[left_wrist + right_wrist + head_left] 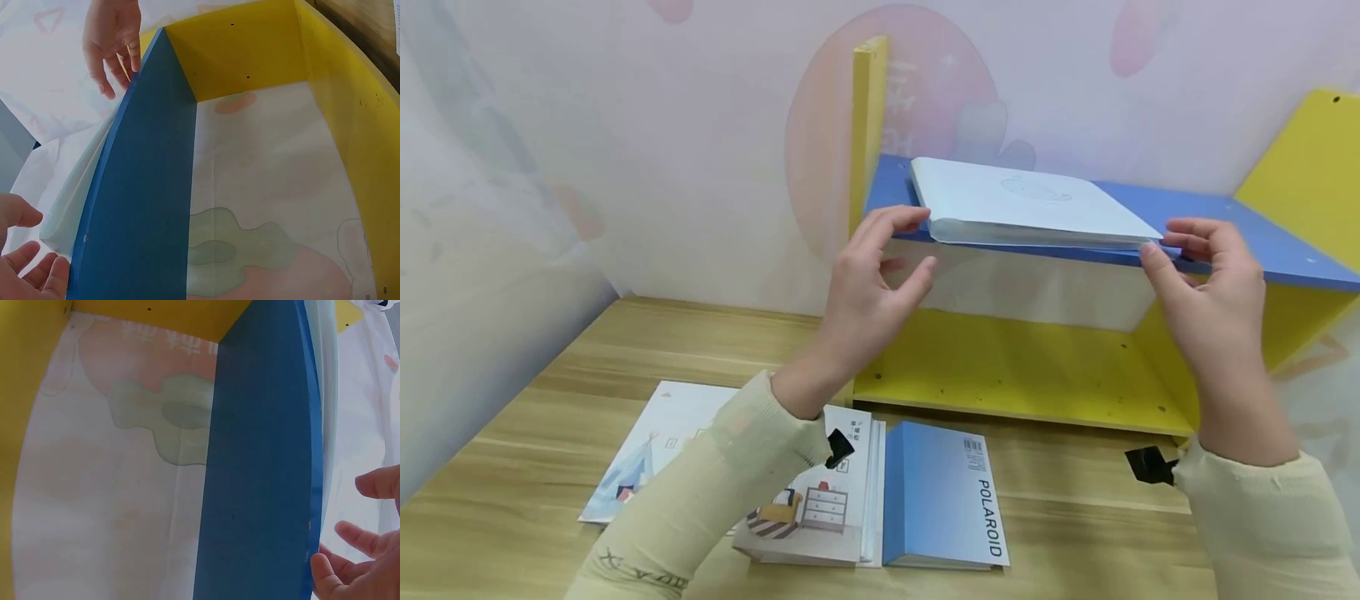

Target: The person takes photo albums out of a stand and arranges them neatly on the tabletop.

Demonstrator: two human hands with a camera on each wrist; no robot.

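Note:
A thick white book [1037, 204] with a faint drawing on its cover lies flat on the blue shelf board [1232, 217], spine edge toward me. At its left front corner, my left hand [872, 283] has its fingers loosely bent and thumb spread apart. My right hand [1213, 292] is at the opposite front corner, thumb close to the book. In the right wrist view, fingertips of the right hand [369, 562] rest by the shelf's front edge, the thumb held away from the book [328, 394]. Neither hand grips it.
Yellow panels form the shelf's upright [867, 125], right side [1307, 167] and bottom board [1000, 358]. On the wooden table [550, 417] lie a blue POLAROID album [943, 500] and white illustrated books [823, 508], partly behind my left sleeve. A patterned wall covering [700, 125] stands behind.

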